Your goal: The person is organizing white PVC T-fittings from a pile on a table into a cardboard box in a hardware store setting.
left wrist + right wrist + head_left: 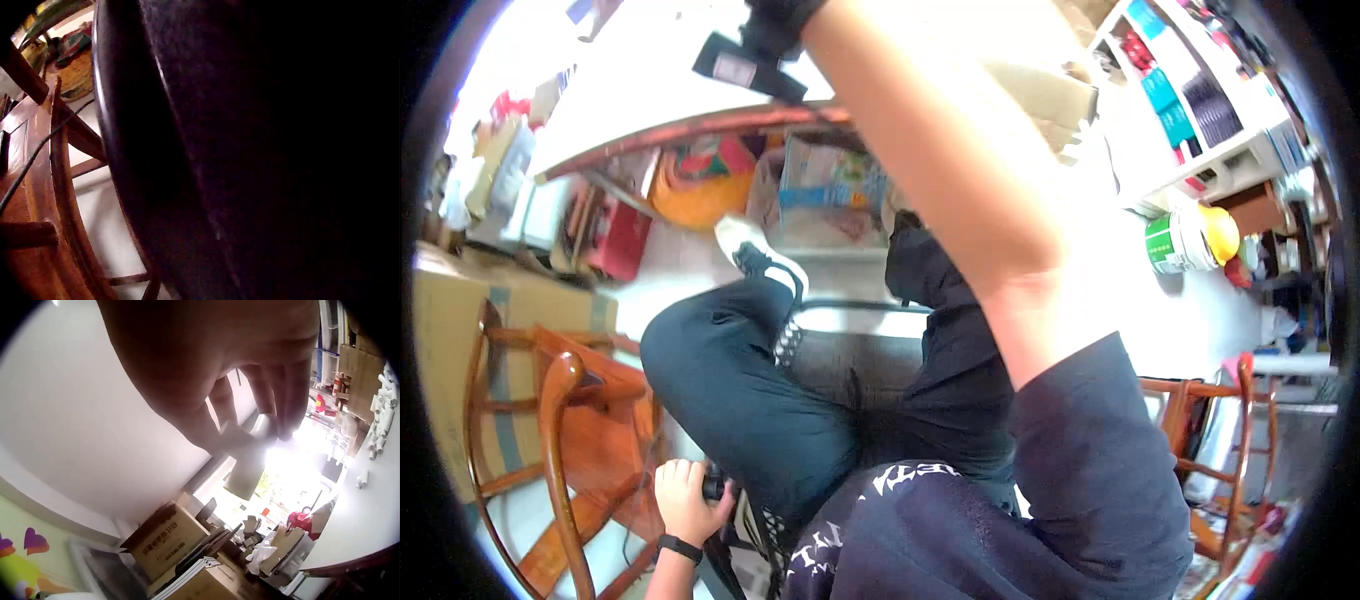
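Observation:
Down at the left side of the seat, my left hand (pixel 690 500) curls over the black rounded end of a chair armrest (pixel 716 484), thumb on its inner side. A large dark curved surface fills most of the left wrist view, and the hand itself is out of that view. My right arm stretches forward over the table, its hand beyond the top of the head view. In the right wrist view the right hand (pixel 231 381) pinches a white tubular piece (pixel 245 475), like a pipe fitting, between thumb and fingers, raised against the bright window. Its upper part is blurred.
Many short white tubes (pixel 382 415) lie on the white table (pixel 350 512), with a few apart nearer its edge. Cardboard boxes (pixel 165 540) stand beyond. Wooden chairs (pixel 590 430) flank the seat, and a plastic bin (pixel 830 185) sits below the table. White shelves (pixel 1190 100) stand right.

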The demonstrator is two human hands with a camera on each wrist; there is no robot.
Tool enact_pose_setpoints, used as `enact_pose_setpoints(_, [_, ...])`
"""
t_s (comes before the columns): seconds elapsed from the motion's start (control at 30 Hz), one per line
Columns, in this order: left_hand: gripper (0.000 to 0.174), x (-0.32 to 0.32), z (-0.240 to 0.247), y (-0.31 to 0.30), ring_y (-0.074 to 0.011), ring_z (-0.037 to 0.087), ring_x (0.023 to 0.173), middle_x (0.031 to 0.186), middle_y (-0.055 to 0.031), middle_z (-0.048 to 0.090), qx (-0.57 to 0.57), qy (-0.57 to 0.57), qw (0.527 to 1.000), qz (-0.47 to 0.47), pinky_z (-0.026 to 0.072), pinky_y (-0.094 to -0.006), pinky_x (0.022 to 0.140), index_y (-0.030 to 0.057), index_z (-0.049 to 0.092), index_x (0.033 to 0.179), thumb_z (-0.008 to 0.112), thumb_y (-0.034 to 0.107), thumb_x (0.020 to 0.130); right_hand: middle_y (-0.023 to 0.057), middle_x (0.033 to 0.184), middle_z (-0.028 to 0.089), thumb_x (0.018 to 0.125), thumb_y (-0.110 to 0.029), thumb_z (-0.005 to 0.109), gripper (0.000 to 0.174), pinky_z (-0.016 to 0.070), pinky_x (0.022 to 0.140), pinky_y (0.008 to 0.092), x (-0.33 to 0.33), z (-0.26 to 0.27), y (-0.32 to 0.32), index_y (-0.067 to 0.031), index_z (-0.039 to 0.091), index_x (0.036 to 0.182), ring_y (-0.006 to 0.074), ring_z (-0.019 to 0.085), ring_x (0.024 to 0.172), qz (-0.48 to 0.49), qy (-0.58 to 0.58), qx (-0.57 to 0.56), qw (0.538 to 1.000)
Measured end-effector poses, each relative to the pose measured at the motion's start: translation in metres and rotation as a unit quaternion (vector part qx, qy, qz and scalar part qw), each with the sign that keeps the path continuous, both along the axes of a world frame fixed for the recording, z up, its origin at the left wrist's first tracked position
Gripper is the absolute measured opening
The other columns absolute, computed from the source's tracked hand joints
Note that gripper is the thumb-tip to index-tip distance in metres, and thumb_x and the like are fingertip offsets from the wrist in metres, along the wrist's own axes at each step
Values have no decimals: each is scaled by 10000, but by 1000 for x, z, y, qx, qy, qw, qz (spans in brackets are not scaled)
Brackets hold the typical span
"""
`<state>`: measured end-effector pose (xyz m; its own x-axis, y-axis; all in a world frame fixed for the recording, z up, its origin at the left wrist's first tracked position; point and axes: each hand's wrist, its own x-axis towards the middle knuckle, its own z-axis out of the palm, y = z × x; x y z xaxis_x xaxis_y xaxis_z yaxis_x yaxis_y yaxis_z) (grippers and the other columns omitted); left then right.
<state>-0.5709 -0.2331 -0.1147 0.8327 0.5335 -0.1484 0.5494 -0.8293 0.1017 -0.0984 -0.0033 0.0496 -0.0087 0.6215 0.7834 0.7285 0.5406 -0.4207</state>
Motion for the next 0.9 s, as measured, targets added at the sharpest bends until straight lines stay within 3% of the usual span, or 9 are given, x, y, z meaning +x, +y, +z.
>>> enact_pose_setpoints(0.1, [366, -3, 15, 13, -346, 521, 844, 852, -155, 571, -115, 51, 992, 16, 403, -426, 788, 10, 584, 939, 672, 310, 751, 151, 993, 675, 683, -455, 664, 514, 480, 869, 350, 17, 9, -87, -84, 687, 1038, 277, 626, 953, -80, 6, -36, 996])
enact_pose_setpoints(0.13, [310, -1, 18, 24, -310, 566, 880, 902, -157, 602, -207, -49, 976, 57, 438, -397, 823, -11, 583, 988, 624, 236, 805, 159, 990, 672, 680, -470, 656, 518, 474, 864, 338, 27, 12, -105, -76, 688, 1015, 290, 620, 954, -60, 23, -87, 994])
enact_pose_setpoints(0.27, [194, 69, 98, 78, -159, 577, 806, 884, -86, 606, -181, -172, 967, 59, 465, -288, 765, -31, 582, 986, 504, 127, 906, 173, 1009, 661, 735, -453, 612, 496, 455, 876, 346, 44, 19, -194, -74, 666, 1049, 303, 608, 987, -45, 89, -91, 991])
enact_pose_setpoints(0.4, [230, 193, 158, 106, -85, 546, 763, 876, -30, 598, -272, -296, 916, 7, 446, -224, 686, 20, 593, 1006, 460, 201, 956, 107, 955, 656, 762, -293, 673, 441, 476, 752, 287, 72, -5, -222, -23, 621, 1107, 177, 607, 831, -104, 151, -74, 980])
enact_pose_setpoints(0.53, [299, 336, 166, 118, -102, 568, 744, 904, -58, 619, -317, -308, 886, -137, 450, -217, 641, 26, 548, 1111, 473, 270, 955, 106, 991, 622, 781, -269, 680, 403, 478, 743, 274, 91, -18, -254, -39, 609, 1104, 154, 594, 819, -152, 214, -123, 957])
enact_pose_setpoints(0.7, [532, 480, 168, 131, -156, 621, 753, 1013, -113, 614, -428, -281, 855, -82, 491, -244, 633, 43, 509, 1180, 523, 485, 885, 97, 1119, 570, 804, -215, 674, 413, 485, 826, 301, 121, -38, -260, -29, 561, 1156, 185, 595, 955, -122, 312, -97, 937])
enact_pose_setpoints(0.73, [509, 499, 168, 132, -141, 609, 735, 960, -87, 603, -439, -282, 848, -90, 497, -244, 621, 38, 514, 1175, 545, 455, 883, 88, 941, 605, 786, -174, 650, 453, 523, 614, 268, 129, -41, -261, -14, 509, 1185, 149, 610, 737, -97, 311, -86, 941])
enact_pose_setpoints(0.83, [471, 544, 163, 146, -105, 566, 698, 860, -30, 542, -509, -257, 807, -155, 503, -238, 603, 36, 500, 1206, 610, 343, 866, 117, 1197, 528, 808, -152, 623, 440, 491, 856, 313, 141, -35, -269, -14, 495, 1205, 195, 574, 1027, -106, 334, -68, 934])
enact_pose_setpoints(0.9, [462, 558, 165, 144, -90, 553, 695, 856, -19, 530, -540, -245, 784, -182, 491, -230, 605, 32, 475, 1237, 608, 285, 874, 102, 1232, 508, 847, -131, 596, 431, 489, 864, 294, 158, -33, -272, -18, 473, 1244, 187, 559, 1050, -96, 327, -90, 936])
